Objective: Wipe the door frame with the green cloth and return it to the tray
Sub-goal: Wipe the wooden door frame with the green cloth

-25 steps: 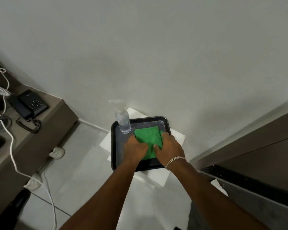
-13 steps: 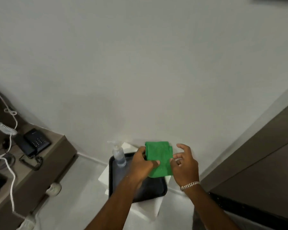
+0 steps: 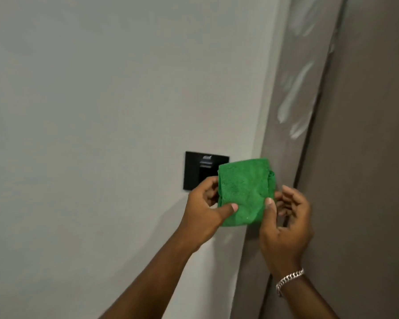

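A folded green cloth (image 3: 245, 192) is held up in front of the wall, close to the edge of the brown door frame (image 3: 290, 107). My left hand (image 3: 205, 210) pinches its lower left side with thumb on the front. My right hand (image 3: 286, 222) holds the right edge, thumb on the cloth and fingers curled behind it. The frame runs up the right of the view and carries pale smears higher up. The tray is out of view.
A black wall panel (image 3: 196, 171) sits on the white wall just left of the cloth, partly hidden by it. The brown door (image 3: 366, 157) fills the right side beyond the frame.
Both hands have lifted the cloth off the tray and raised it to the door frame. The view has swung up, so the tray, spray bottle and floor have dropped out of sight.
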